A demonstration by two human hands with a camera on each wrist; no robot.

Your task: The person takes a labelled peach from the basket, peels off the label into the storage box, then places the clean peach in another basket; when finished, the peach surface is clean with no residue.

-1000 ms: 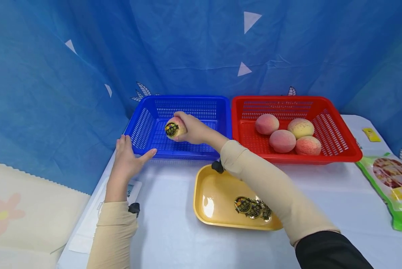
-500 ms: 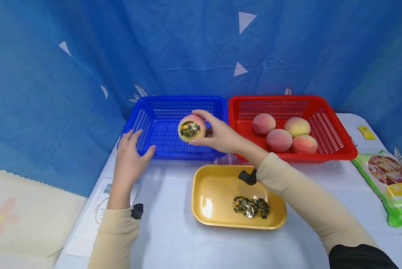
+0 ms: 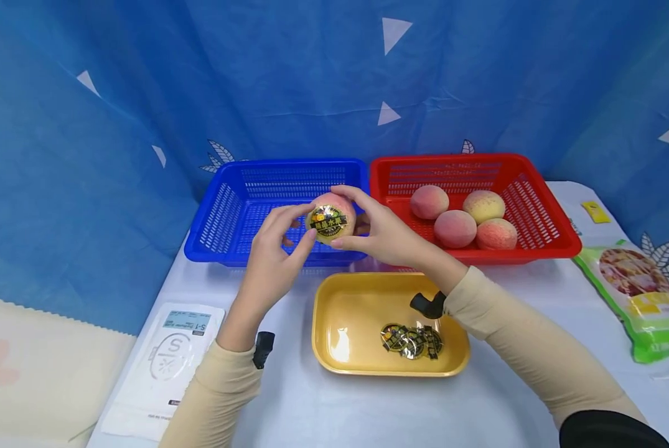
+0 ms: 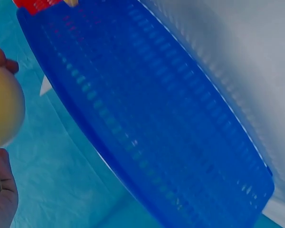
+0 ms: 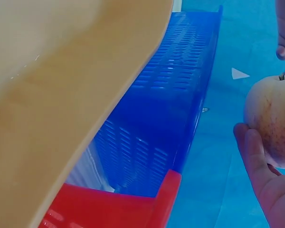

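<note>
Stickered peach (image 3: 331, 218) now in both hands

I've brought peach (image 3: 332, 218) out over blue basket's (image 3: 222, 214) front rim; L hand (image 3: 272, 261) left basket edge, now pinching it too.

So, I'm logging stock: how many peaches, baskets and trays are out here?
Peaches: 4, one held in both hands, three in the red basket.
Baskets: 2, red and blue.
Trays: 1, yellow.
Total: 7.
</note>
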